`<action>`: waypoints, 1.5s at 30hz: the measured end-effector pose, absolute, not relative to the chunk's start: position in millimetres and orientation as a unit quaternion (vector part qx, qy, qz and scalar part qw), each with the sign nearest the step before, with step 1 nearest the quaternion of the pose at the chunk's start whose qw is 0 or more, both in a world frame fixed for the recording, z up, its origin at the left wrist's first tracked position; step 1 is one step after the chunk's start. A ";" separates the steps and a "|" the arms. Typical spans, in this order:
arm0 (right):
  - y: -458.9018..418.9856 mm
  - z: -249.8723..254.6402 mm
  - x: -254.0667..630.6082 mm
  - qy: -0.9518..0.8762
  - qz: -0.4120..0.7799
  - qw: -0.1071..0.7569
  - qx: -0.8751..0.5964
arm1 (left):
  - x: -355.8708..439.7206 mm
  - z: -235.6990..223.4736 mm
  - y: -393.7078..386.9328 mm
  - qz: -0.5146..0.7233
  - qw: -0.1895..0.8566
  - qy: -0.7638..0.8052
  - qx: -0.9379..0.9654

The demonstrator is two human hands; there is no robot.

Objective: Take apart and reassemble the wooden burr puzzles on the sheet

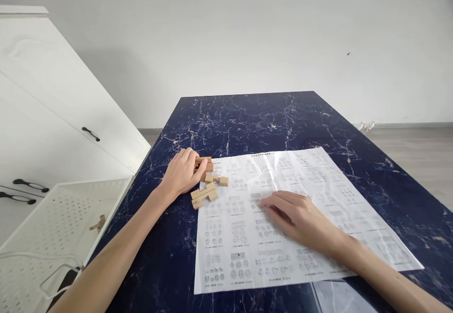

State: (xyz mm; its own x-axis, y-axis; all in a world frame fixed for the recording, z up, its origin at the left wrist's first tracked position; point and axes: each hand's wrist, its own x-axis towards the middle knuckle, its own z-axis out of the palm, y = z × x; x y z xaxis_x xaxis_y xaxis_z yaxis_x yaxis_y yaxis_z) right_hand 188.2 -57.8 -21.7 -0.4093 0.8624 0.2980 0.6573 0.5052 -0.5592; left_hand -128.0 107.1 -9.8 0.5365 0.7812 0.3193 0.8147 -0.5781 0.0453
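My left hand (182, 171) is closed around brown wooden puzzle pieces (207, 164) at the upper left corner of a printed sheet. Its fingers partly hide them. Just below, two paler notched wooden pieces lie at the sheet's left edge: a small one (222, 181) and a larger one with dark marks (205, 196). The white instruction sheet (226, 275) carries rows of small grey puzzle diagrams with captions. On it rests my right hand (297, 216), holding nothing, fingers stretched toward a diagram left of the middle.
The sheet lies on a dark blue marble-patterned table (247, 119). A white perforated tray or stand (71, 209) at left holds a wooden piece (98, 223) and a white cable (46, 256). White cabinets (53, 81) stand behind it. A glassy dark-edged slab (343, 296) shows under the sheet's front edge.
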 end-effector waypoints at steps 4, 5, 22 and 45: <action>-57.5 -21.7 187.0 -0.816 0.186 0.281 -0.470 | -128.2 -9.6 101.1 -0.149 0.068 -0.478 -0.863; -57.6 -22.0 186.8 -0.815 0.186 0.282 -0.471 | -128.2 -9.9 99.4 -0.147 0.070 -0.484 -0.860; -55.4 -24.4 188.2 -0.814 0.183 0.287 -0.470 | -127.6 -8.1 89.2 -0.166 0.131 -0.557 -0.803; -47.0 -8.6 204.1 -0.621 0.509 0.392 -0.449 | 36.7 17.2 17.0 -0.245 -0.332 -0.426 -0.805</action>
State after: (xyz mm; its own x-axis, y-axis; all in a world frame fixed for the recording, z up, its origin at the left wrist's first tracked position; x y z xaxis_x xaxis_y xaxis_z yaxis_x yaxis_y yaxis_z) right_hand 204.1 -47.0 -8.6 -0.2896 0.9567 0.0297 0.1593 0.0788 -0.9841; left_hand 36.7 17.0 17.2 0.5167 0.8489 0.1116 0.5233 -0.4162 0.7436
